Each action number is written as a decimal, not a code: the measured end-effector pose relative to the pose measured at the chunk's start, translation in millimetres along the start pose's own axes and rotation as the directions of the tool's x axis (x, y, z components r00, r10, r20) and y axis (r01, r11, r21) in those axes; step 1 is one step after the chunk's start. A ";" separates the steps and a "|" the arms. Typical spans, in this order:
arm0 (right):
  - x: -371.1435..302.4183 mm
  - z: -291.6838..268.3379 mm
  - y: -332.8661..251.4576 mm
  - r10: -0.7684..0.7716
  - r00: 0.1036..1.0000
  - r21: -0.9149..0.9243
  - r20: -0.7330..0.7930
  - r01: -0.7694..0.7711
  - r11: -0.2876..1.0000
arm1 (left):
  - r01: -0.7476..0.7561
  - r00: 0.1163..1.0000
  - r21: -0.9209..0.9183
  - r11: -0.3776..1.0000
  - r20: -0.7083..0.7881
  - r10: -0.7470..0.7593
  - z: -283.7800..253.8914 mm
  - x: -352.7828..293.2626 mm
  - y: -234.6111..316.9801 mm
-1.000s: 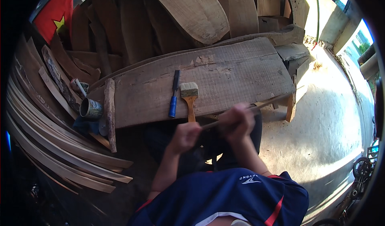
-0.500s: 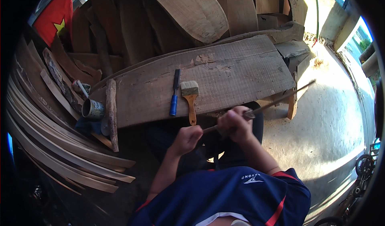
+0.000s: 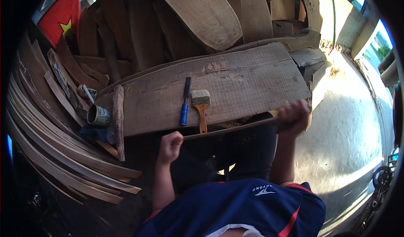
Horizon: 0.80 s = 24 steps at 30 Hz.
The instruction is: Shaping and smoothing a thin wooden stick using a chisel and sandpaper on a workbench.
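Note:
A long, thin wooden stick spans the space above my lap, in front of the plank bench. My left hand is closed round its left end. Near the other end my right hand is wrapped about the stick, smeared by motion; whether a pad lies under its fingers is hidden. On the thick plank beyond lie a flat paintbrush with a wooden handle and pale bristles, and a blue-handled chisel. The brush handle's tip reaches close to the stick.
At left, a tin can stands beside an upright wood piece. Several curved wood strips are stacked at far left. Large boards lean behind the plank, with a red flag to their left. Sunlit concrete floor lies right.
My right hand has slid outward along the stick, away from my left hand. My left hand has shifted left. The stick now lies flatter across; the grey piece by my right hand no longer shows.

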State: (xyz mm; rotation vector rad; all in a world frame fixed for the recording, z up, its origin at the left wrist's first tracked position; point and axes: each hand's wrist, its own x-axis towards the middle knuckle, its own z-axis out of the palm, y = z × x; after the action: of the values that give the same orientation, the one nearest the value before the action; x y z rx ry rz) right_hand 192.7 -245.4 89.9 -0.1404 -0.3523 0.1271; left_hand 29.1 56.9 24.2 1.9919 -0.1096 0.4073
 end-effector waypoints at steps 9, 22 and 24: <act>-42.1 10.3 91.2 0.320 0.946 -0.302 -0.039 -0.317 0.899 | -0.067 0.996 -0.131 0.989 0.057 0.075 52.6 25.0 33.4; -8.0 -7.4 46.3 0.128 0.985 -0.292 0.112 -0.090 0.952 | -0.040 0.999 -0.063 0.997 0.005 0.041 21.3 26.9 15.7; 11.7 -8.8 13.2 -0.026 1.000 0.024 0.006 0.026 0.999 | 0.032 0.999 0.030 0.999 -0.030 -0.031 -15.9 10.8 -3.4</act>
State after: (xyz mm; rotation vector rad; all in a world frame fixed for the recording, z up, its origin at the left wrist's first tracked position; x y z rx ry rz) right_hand 205.4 -231.7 83.6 -0.1114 -0.3587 0.1062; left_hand 36.4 73.7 31.1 2.0145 -0.0531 0.4199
